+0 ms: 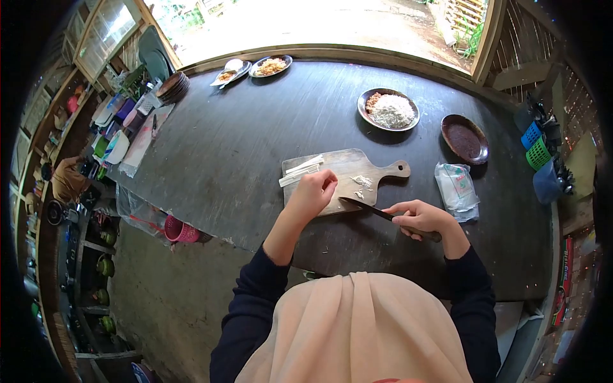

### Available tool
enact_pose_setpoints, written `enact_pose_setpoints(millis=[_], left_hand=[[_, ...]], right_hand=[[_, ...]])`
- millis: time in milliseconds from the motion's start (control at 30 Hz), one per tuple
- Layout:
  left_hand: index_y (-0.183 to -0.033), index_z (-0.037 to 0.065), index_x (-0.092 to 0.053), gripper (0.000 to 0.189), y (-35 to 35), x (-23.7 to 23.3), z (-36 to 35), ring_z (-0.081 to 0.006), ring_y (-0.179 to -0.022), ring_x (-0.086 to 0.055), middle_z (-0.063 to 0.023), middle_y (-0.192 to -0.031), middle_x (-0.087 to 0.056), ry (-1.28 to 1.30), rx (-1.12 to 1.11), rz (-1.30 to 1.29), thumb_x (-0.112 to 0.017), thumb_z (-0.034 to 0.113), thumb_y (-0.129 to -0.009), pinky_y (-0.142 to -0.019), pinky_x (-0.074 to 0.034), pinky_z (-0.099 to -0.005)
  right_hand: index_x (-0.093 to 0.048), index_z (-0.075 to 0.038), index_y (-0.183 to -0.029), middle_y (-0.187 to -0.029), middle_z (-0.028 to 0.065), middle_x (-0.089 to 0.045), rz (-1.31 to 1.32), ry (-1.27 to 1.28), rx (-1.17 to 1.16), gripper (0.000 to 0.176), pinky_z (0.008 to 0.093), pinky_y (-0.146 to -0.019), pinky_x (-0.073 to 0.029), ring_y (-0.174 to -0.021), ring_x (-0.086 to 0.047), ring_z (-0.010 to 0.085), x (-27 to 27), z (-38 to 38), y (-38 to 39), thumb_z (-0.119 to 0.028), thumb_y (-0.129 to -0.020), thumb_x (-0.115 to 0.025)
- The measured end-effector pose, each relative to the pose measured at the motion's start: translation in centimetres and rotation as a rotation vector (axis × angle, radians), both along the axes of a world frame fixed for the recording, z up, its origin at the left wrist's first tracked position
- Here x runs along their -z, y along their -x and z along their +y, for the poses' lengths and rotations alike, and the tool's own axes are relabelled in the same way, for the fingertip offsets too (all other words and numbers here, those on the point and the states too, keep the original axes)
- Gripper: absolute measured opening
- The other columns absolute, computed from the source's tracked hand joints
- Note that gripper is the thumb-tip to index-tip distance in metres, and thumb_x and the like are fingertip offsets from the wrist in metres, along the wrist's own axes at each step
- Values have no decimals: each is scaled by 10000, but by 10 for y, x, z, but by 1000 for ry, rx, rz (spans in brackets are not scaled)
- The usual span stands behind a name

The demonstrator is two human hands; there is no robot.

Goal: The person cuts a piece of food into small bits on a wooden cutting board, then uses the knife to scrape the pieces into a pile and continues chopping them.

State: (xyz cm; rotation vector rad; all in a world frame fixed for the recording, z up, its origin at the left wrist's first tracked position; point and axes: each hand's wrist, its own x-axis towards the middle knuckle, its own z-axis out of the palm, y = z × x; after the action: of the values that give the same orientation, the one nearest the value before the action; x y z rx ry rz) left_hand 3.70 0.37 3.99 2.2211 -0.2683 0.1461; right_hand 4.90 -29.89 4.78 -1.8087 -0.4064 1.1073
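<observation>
My right hand [418,220] grips a dark-bladed knife [367,207], its tip over the near edge of a wooden cutting board [354,163]. My left hand [315,193] is above the board, fingers curled together; what they hold, if anything, is hidden. Pale, long strips [303,170] lie at the board's left side, just beyond my left hand. Small chopped white bits [362,182] are scattered near the handle end.
Beyond the board stands a plate [364,117] heaped with white shreds and brown pieces. To the right are a brown dish [465,139] and a plastic packet [457,191]. Two plates of food [271,66] sit by the window. Baskets [537,154] hang at right.
</observation>
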Motion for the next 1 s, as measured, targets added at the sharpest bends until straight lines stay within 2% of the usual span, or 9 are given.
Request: enact_pose_setpoints(millis=[133, 200, 233, 267, 333, 433, 600, 867, 1000], left_hand=[[-966, -19, -671, 131, -16, 11, 14, -260, -817, -672, -156, -878, -687, -29, -13, -69, -618, 60, -876, -731, -526, -338], [-980, -17, -667, 147, -16, 14, 23, -315, -869, -666, -176, -955, -667, -77, -64, -178, -591, 38, -866, -756, -525, -368], [-993, 0, -673, 159, -17, 18, 29, -307, -899, -658, -152, -1014, -655, -126, -109, -158, -606, 61, -862, -794, -519, -382], [-993, 0, -673, 159, -17, 21, 34, -307, -899, -658, -152, -1014, -655, -126, -112, -157, -606, 61, -862, -794, -519, -382], [-988, 17, -684, 165, -16, 26, 41, -294, -906, -656, -116, -1013, -648, -329, -224, -285, -631, 88, -849, -811, -513, -405], [-975, 44, -697, 161, -14, 30, 45, -284, -918, -652, -89, -1004, -645, -286, -253, -120, -654, 108, -834, -825, -506, -421], [-954, 65, -707, 138, -13, 38, 45, -287, -895, -654, -84, -963, -649, -288, -239, -199, -656, 92, -829, -792, -514, -418], [-946, 55, -702, 132, -15, 39, 43, -292, -856, -655, -90, -922, -652, -252, -186, -240, -648, 51, -825, -760, -520, -414], [-945, 39, -715, 130, -12, 38, 44, -295, -773, -663, -114, -907, -661, -271, -152, -279, -637, 38, -840, -716, -524, -367]], right_hand=[[-548, -88, -1342, -611, 16, -552, -35, 5, 31, 367, 240, -421, -422, -438, -492, 81, 0, 1, -13, -176, -986, -548], [-544, -87, -1345, -607, 15, -551, -49, 5, 39, 368, 239, -418, -420, -440, -492, 80, 1, 2, -19, -175, -988, -545], [-543, -89, -1347, -604, 14, -549, -65, -8, 61, 368, 237, -417, -419, -441, -493, 78, 2, 2, -22, -175, -988, -544], [-542, -91, -1348, -600, 13, -547, -81, -22, 83, 369, 236, -415, -417, -443, -494, 76, 4, 3, -24, -174, -989, -543], [-542, -99, -1350, -597, 14, -550, -86, -51, 99, 371, 236, -415, -417, -447, -500, 76, 5, 4, -26, -171, -986, -545], [-546, -108, -1355, -619, 16, -567, -54, -35, 44, 379, 236, -429, -429, -457, -511, 73, -7, 10, -16, -172, -981, -554], [-544, -112, -1371, -627, 11, -567, 29, -9, -122, 393, 241, -445, -429, -459, -502, 73, -4, 12, 2, -180, -983, -555], [-541, -99, -1362, -637, 21, -570, 14, 0, -7, 377, 245, -451, -435, -463, -499, 78, 3, 1, 3, -183, -994, -538], [-539, -98, -1351, -640, 15, -573, -13, 9, 87, 365, 234, -449, -431, -474, -507, 71, -2, -2, 0, -175, -994, -529]])
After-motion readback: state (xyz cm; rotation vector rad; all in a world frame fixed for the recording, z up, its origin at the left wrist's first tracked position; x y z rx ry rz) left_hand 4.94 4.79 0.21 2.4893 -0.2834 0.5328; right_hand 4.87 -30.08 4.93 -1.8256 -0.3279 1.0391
